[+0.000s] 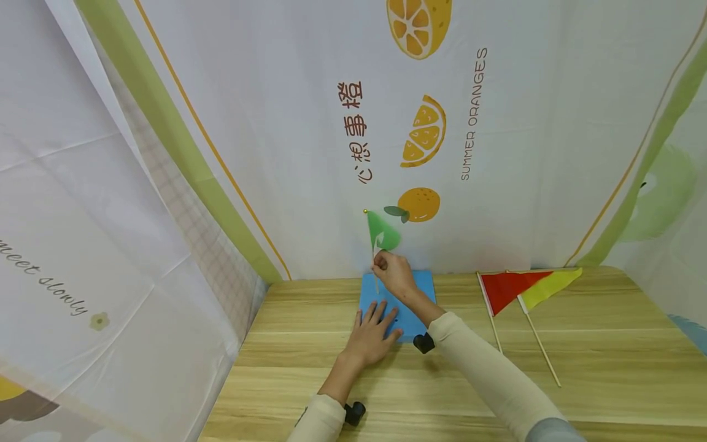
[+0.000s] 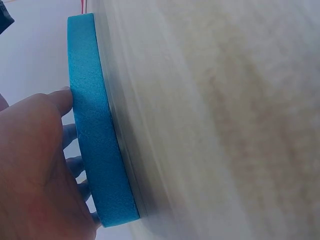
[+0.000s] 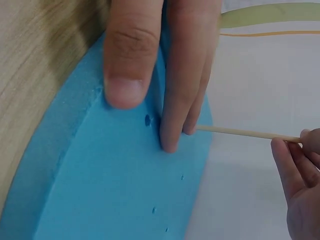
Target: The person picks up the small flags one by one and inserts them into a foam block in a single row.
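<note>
A blue foam board lies flat near the table's back edge, with a few small holes in its top. My left hand rests on its front left part, fingers spread, and in the left wrist view the thumb of this hand touches the board's edge. Above the board's back part, my right hand pinches the stick of a green flag, which stands nearly upright. In the right wrist view the thin wooden stick meets the board beside the left fingers; how deep its tip sits cannot be seen.
To the right, a red pennant and a yellow pennant on wooden sticks lie side by side on the wooden table. Behind the table's back edge hangs a white curtain printed with oranges.
</note>
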Demonstrator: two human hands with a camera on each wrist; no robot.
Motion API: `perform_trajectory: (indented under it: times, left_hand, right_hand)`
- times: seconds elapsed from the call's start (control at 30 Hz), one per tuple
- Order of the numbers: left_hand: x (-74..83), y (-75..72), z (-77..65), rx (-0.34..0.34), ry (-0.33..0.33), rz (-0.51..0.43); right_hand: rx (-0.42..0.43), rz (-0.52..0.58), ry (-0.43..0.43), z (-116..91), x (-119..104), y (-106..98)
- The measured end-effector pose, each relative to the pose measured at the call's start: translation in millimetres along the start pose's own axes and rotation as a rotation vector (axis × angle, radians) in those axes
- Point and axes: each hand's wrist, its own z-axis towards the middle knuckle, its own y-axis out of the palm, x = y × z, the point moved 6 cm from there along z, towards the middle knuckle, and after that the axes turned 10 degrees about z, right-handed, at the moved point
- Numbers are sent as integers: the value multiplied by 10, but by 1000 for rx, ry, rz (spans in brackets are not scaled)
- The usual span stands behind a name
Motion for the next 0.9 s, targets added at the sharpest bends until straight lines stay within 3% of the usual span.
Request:
perform_trajectory:
  times: [0.9]
  left_hand:
    - [15, -15, -6, 5, -4, 6]
  right_hand:
    - [-16, 10, 52, -39, 25, -26]
